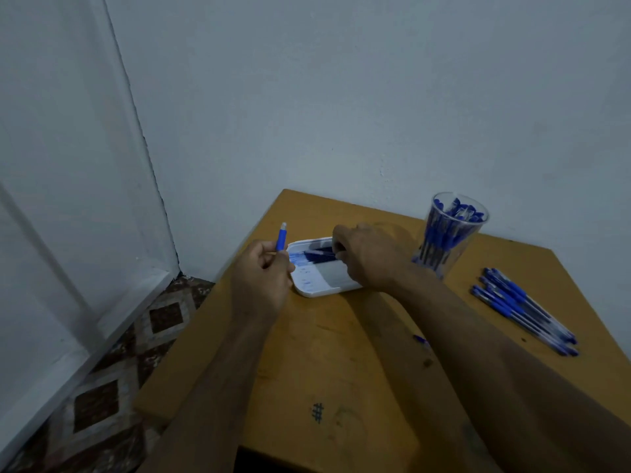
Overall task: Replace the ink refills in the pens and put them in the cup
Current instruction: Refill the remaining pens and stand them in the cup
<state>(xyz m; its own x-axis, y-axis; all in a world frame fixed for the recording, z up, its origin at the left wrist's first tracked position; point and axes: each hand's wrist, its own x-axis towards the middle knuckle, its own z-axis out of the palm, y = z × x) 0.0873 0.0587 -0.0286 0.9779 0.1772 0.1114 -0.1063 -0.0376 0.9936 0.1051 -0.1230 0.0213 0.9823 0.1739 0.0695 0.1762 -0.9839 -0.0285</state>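
The left hand [261, 278] is curling its fingers round a blue pen barrel [281, 237], holding it upright just off the table's left edge, open end pointing up. The right hand [363, 256] is reaching into the white tray [312, 291], fingertips bunching together over the dark bundle of ink refills [317, 256]; they look to be pinching one thin refill, though the blur is making that hard to confirm.

Good technique here, I'd say, is picking out a single refill near its end, lifting it straight clear so the others aren't dragged along, then lining it up with the barrel's axis before sliding it in. Keeping the barrel steady and tilted toward the working hand should help the thin tube find the opening.

Further right, the clear plastic cup [450, 233] is standing near the wall, already crowded with blue pens. A row of pens [522, 308] is lying on the yellow wooden table [307, 353] beside it, and a small blue piece [420, 339] is sitting by the right forearm.
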